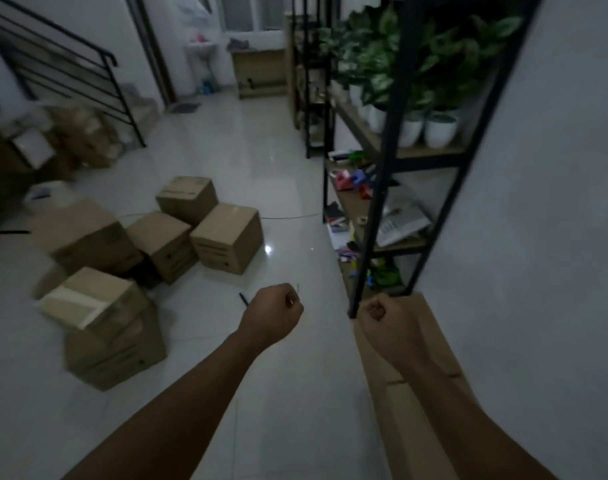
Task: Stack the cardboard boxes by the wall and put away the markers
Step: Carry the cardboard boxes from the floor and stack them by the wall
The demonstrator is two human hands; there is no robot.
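Both fists curled, nothing visibly held: left hand (273, 315) above the floor tiles (261, 150), right hand (387, 327) above a long near-right cardboard box (413, 393) beside the wall (555, 237). Loose cardboard boxes (226, 237) cluster far left; dark marker (243, 299) lies just left of the left hand.

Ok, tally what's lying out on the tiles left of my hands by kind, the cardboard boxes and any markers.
Cardboard boxes: 6, four standing singly and, it seems, two stacked nearest
Marker: 1, the dark stick by the left hand
Total: 7
The blurred pile under the stairs is not counted.
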